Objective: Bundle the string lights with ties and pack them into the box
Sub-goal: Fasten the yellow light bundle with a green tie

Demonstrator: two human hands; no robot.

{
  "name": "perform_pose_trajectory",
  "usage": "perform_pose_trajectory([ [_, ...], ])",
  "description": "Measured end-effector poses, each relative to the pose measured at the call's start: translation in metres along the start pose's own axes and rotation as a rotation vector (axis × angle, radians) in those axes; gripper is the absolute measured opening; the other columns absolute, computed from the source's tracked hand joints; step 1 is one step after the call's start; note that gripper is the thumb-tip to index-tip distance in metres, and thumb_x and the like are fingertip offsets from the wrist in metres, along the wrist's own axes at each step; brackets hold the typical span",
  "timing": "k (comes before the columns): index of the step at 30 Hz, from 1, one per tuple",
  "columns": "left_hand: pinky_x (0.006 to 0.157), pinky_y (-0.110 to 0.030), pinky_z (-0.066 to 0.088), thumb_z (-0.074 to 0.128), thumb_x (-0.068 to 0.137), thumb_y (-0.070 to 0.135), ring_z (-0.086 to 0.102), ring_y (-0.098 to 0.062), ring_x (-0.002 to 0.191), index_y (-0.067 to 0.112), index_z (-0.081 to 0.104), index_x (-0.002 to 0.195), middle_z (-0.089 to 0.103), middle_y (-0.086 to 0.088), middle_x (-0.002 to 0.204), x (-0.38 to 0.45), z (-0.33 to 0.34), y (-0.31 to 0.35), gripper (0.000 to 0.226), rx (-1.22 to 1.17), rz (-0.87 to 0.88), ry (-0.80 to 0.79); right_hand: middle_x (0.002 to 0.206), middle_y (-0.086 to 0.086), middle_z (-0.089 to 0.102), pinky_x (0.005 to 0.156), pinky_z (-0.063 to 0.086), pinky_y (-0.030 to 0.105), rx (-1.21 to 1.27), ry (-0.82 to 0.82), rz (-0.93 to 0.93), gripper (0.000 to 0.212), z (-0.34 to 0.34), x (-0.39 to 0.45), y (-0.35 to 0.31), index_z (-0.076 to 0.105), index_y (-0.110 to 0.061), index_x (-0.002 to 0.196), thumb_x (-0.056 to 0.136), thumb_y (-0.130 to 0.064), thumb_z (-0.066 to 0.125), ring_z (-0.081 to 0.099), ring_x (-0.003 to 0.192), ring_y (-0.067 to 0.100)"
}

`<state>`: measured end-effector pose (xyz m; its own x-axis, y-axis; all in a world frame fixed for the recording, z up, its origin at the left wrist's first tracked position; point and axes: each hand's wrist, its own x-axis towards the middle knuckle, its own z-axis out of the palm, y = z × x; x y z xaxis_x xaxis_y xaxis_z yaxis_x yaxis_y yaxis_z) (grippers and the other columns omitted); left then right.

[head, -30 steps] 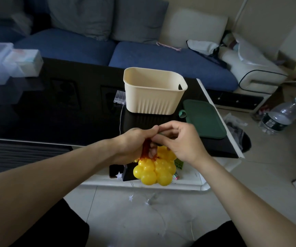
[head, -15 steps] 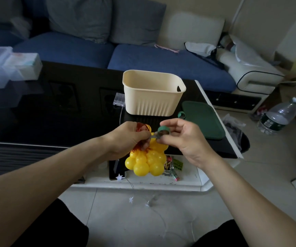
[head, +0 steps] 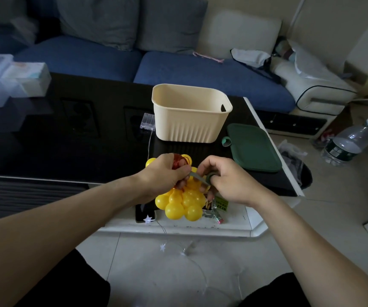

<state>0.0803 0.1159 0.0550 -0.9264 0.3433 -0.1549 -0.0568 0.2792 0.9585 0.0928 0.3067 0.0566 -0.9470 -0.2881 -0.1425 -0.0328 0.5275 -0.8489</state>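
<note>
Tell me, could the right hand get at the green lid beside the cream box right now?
Probably not at once: the right hand is pinching the green tie. The green lid lies uncovered just beyond it, right of the cream box.

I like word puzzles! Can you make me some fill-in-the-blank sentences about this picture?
1. The left hand holds a bunch of ____ ball lights.
2. The right hand pulls a green ____ from a small roll.
3. The cream box on the table has ____ inside it yet.
4. The green lid lies to the ____ of the box.

Missing words: yellow; tie; nothing; right
</note>
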Motion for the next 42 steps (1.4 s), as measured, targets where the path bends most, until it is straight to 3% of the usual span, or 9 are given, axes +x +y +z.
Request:
perform_pose_trajectory([
  [6, 0.05, -0.014, 0.043, 0.054, 0.1, 0.013, 0.051, -0.005, 0.05, 0.006, 0.052, 0.082, 0.057, -0.001, 0.065, 0.004, -0.005, 0.001, 0.02, 0.077, 0.034, 0.079, 0.103, 0.012, 0.068, 0.061, 0.057, 0.035, 0.368, -0.099, -0.046, 0.044, 0.0, -0.001, 0.0, 0.065, -0.015, 0.112, 0.098, 0.017, 0.038, 0.068, 0.078, 0.021],
  [10, 0.051, -0.014, 0.044, 0.054, 0.1, 0.013, 0.05, -0.005, 0.049, 0.002, 0.053, 0.086, 0.056, -0.004, 0.065, 0.004, -0.007, 0.002, 0.018, 0.066, 0.034, 0.086, 0.094, 0.014, 0.071, 0.065, 0.058, 0.03, 0.48, -0.178, -0.071, 0.026, -0.008, -0.002, 0.0, 0.068, 0.0, 0.111, 0.096, 0.008, 0.049, 0.068, 0.073, 0.023],
  [17, 0.05, -0.012, 0.044, 0.055, 0.1, 0.014, 0.052, -0.006, 0.054, 0.003, 0.052, 0.091, 0.057, -0.003, 0.07, 0.0, -0.002, 0.004, 0.014, 0.068, 0.03, 0.076, 0.09, 0.016, 0.072, 0.069, 0.059, 0.03, 0.618, -0.257, -0.072, 0.032, -0.011, -0.002, -0.003, 0.066, 0.012, 0.105, 0.083, -0.004, 0.05, 0.07, 0.083, 0.024],
  [20, 0.05, -0.013, 0.044, 0.055, 0.1, 0.015, 0.052, -0.003, 0.05, 0.004, 0.052, 0.088, 0.057, -0.003, 0.068, 0.001, -0.004, 0.005, 0.017, 0.067, 0.025, 0.08, 0.076, 0.013, 0.072, 0.063, 0.059, 0.027, 0.477, -0.089, -0.038, 0.026, -0.001, -0.001, -0.006, 0.071, 0.005, 0.098, 0.084, -0.017, 0.076, 0.07, 0.071, 0.024],
  [26, 0.052, -0.015, 0.048, 0.054, 0.1, 0.013, 0.055, -0.006, 0.05, -0.007, 0.06, 0.099, 0.059, -0.006, 0.066, 0.002, -0.002, 0.006, 0.021, -0.028, -0.003, 0.068, 0.086, 0.014, 0.077, 0.07, 0.062, 0.028, 0.46, 0.134, -0.07, 0.022, 0.01, 0.001, -0.008, 0.069, -0.001, 0.098, 0.078, 0.003, 0.078, 0.076, 0.075, 0.026],
  [35, 0.058, -0.014, 0.051, 0.055, 0.1, 0.01, 0.061, -0.003, 0.055, -0.015, 0.057, 0.101, 0.065, -0.004, 0.07, 0.0, -0.003, 0.004, 0.025, 0.03, 0.026, 0.045, 0.087, 0.007, 0.076, 0.066, 0.061, 0.031, 0.264, 0.371, -0.102, 0.009, 0.024, 0.006, -0.005, 0.075, -0.016, 0.096, 0.089, -0.011, 0.074, 0.074, 0.084, 0.023],
  [38, 0.072, -0.024, 0.058, 0.054, 0.099, 0.006, 0.066, -0.016, 0.071, -0.006, 0.06, 0.088, 0.068, -0.014, 0.08, 0.001, -0.002, 0.005, 0.017, -0.039, 0.0, 0.017, 0.078, 0.0, 0.075, 0.068, 0.061, 0.033, 0.165, 0.48, -0.084, 0.01, 0.028, 0.008, -0.002, 0.077, -0.017, 0.092, 0.083, -0.017, 0.082, 0.073, 0.076, 0.015],
  [40, 0.09, -0.039, 0.056, 0.055, 0.094, -0.006, 0.066, -0.025, 0.08, 0.001, 0.056, 0.078, 0.069, -0.019, 0.083, 0.002, 0.0, 0.005, 0.018, -0.146, -0.036, -0.02, 0.075, -0.007, 0.074, 0.064, 0.057, 0.021, 0.096, 0.542, -0.088, 0.016, 0.027, 0.007, -0.005, 0.078, -0.017, 0.09, 0.077, -0.021, 0.087, 0.07, 0.071, 0.004],
  [42, 0.091, -0.045, 0.053, 0.061, 0.076, -0.01, 0.064, -0.024, 0.079, 0.0, 0.063, 0.079, 0.068, -0.018, 0.083, 0.0, 0.0, 0.007, 0.011, -0.232, -0.049, -0.088, 0.075, -0.009, 0.074, 0.059, 0.053, 0.013, 0.029, 0.592, -0.108, 0.022, 0.024, 0.006, -0.009, 0.08, -0.015, 0.09, 0.073, -0.022, 0.091, 0.069, 0.068, 0.001],
])
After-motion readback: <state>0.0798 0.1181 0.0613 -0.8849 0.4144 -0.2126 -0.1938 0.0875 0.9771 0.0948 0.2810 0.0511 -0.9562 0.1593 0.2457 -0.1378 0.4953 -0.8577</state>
